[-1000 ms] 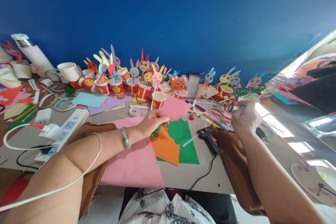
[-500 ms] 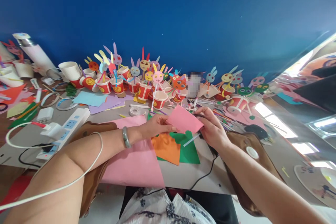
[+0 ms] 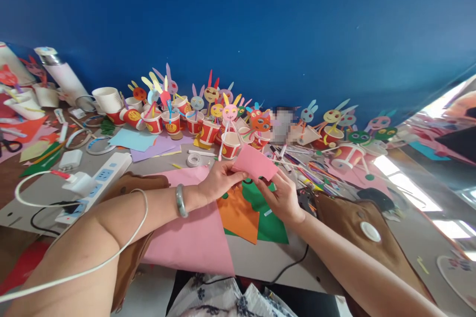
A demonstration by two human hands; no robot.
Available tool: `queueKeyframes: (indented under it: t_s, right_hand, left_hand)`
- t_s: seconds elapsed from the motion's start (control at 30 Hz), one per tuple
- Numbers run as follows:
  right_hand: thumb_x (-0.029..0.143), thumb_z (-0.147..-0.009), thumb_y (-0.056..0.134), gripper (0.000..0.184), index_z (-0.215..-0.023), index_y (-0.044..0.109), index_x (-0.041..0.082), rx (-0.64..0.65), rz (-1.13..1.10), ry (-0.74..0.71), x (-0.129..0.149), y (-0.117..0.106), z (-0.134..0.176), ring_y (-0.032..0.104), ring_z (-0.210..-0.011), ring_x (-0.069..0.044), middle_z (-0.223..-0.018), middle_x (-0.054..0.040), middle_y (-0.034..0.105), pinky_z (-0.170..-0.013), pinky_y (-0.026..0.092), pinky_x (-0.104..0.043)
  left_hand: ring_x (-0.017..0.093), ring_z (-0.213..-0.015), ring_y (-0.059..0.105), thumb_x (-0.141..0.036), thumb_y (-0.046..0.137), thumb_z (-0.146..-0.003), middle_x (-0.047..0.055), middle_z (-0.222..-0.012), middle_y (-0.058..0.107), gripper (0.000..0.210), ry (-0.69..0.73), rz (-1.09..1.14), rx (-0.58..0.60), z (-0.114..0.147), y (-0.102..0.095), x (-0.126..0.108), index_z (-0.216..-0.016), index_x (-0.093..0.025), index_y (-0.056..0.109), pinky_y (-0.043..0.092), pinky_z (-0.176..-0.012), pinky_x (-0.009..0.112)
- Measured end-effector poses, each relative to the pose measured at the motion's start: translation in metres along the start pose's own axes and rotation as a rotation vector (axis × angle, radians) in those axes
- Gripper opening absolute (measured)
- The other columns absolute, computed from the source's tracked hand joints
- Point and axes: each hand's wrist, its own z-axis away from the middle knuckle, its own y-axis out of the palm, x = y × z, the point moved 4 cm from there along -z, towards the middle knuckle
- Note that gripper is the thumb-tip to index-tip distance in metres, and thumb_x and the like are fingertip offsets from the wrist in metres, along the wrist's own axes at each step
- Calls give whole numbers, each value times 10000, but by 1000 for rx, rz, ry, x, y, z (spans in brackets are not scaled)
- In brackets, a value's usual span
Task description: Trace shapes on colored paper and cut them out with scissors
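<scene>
Table's (image 3: 267, 257) pretty packed, and the row of paper-cup animals (image 3: 230, 146) at the back, faces and ears on, looks more or less done to me. In front there's a big pink sheet (image 3: 186, 235), plus a green sheet (image 3: 275, 230) and an orange sheet (image 3: 240, 220) with raggedy edges, so I'd guess those are partly used up. Left hand (image 3: 219, 182) has the small pink piece (image 3: 256, 162) pinched by its left end, held above the green and orange. Right hand (image 3: 284, 198) is curled at its right end, can't tell what it's gripping. That piece seems barely started: plain, no face on it.
</scene>
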Motion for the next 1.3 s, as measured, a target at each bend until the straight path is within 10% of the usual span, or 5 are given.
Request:
queueKeyframes:
  t_s: [0.27, 0.6, 0.87, 1.3]
  right_hand:
    - [240, -735, 659, 78, -706, 616, 182, -3, -132, 246, -14, 11, 0, 506, -567, -128, -668, 2, 596, -549, 425, -256]
    - [449, -783, 696, 264, -777, 615, 198, 79, -799, 717, -35, 18, 12, 506, -569, -126, -641, 17, 560, -561, 442, -265]
    - [619, -726, 717, 490, -925, 570, 197, 334, -743, 538, -8, 18, 20, 538, -728, -174, -832, -37, 578, -618, 465, -295]
    - [762, -762, 571, 579, -783, 510, 186, 501, -551, 404, 5, 24, 20, 442, -679, -150, -745, -11, 508, -593, 403, -283]
  left_hand:
    - [106, -574, 567, -389, 734, -723, 8, -641, 633, 268, -109, 25, 11, 8, 8, -5, -789, -133, 687, 430, -550, 231]
    - [87, -572, 546, -361, 756, -721, 2, -635, 614, 242, -135, 189, 9, 6, 6, -25, -735, -135, 673, 410, -545, 224]
    - [100, -607, 596, -359, 799, -651, 7, -652, 630, 303, -174, 290, -182, -2, -4, -28, -750, -132, 626, 446, -558, 214]
    - [110, -609, 618, -311, 775, -657, 24, -691, 658, 252, -193, 288, -124, -3, -1, -15, -765, -126, 642, 464, -551, 217]
